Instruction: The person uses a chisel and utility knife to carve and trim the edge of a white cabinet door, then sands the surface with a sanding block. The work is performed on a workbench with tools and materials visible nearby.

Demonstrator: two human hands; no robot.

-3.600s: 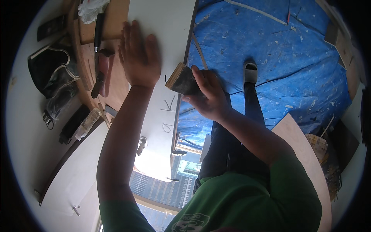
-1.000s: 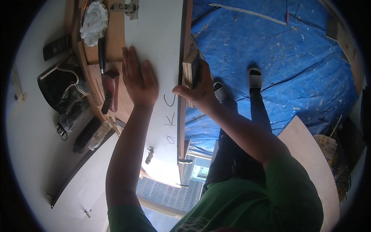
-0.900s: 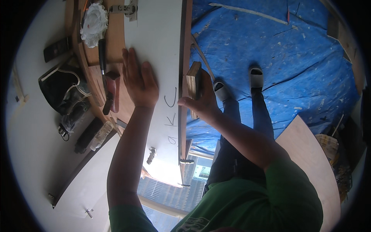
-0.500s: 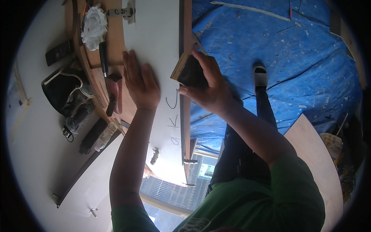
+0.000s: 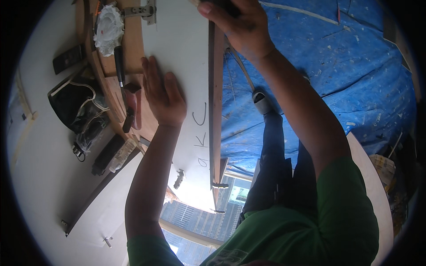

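My right hand (image 5: pixel 246 31) is at the top edge of the view, closed around a dark sanding block (image 5: pixel 224 5), most of it cut off by the frame. The block is over the dark long edge of a white cabinet door panel (image 5: pixel 177 48); whether it touches cannot be made out. Flat on the panel's left side lies my left hand (image 5: pixel 165 95), fingers stretched out, holding nothing. The panel carries handwritten marks and metal hinges, one hinge (image 5: pixel 148 12) at its far end. Left of that hand are a black-handled tool (image 5: pixel 119 66) and a reddish-brown block (image 5: pixel 134 106).
A crumpled white wad (image 5: pixel 108 31) sits beyond the black handle. Farther left lie a black bag (image 5: pixel 69 104), a dark flat case (image 5: pixel 69 59) and a clear bottle (image 5: pixel 122 156). Blue sheeting (image 5: pixel 319 53) covers the floor at right, near a pale curved board (image 5: pixel 370 186).
My right hand has moved away from me along the panel edge with the sanding block, to the top of the view. My left hand stays almost still. My feet have shifted.
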